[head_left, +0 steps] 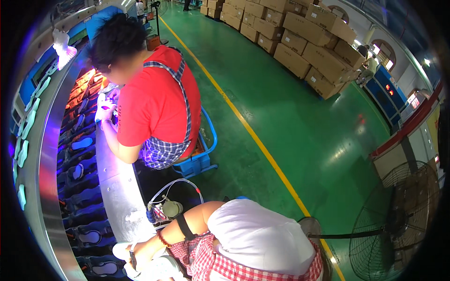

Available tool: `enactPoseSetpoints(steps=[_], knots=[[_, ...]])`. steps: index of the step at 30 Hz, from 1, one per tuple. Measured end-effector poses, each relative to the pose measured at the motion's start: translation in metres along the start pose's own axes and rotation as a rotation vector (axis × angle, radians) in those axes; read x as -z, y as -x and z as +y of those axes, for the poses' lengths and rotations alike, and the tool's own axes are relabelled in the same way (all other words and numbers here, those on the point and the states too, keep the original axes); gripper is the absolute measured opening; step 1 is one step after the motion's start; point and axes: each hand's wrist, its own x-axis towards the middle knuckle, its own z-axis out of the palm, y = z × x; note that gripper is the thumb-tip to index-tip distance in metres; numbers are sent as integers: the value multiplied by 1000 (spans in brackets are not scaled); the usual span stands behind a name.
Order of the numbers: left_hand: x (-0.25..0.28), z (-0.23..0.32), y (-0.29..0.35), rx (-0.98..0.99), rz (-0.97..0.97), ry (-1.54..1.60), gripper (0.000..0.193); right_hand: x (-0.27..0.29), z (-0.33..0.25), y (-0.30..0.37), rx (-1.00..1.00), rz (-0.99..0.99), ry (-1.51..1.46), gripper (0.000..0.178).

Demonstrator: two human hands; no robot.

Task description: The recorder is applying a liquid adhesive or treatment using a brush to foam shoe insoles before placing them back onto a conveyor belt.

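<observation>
My right arm, in a white sleeve with a black band and a beaded bracelet, reaches to the lower left. My right hand [143, 254] is closed at the metal ledge [123, 187] beside the conveyor. A white, rounded shoe piece [121, 251] pokes out past its fingers, and a small dark thing [132, 259] shows along them, too small to name. Below the hand lies a bulky white item [161, 268], cut by the picture's edge; its kind is unclear. My left hand cannot be made out.
Dark shoe forms with pale soles [104, 268] line the conveyor; mint soles [29, 122] lie on a belt beyond. A co-worker in red [159, 100] sits farther along, gloved hands on work. Tubing and a cup [172, 208] stand by the ledge. A fan [398, 222] is right, cartons [323, 56] behind.
</observation>
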Motion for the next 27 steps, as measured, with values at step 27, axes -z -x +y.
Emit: enactPoseSetpoints(steps=[27], knots=[[70,32,64,-215,78,230,44,-10,-31,-2,-115,-75,33,21]])
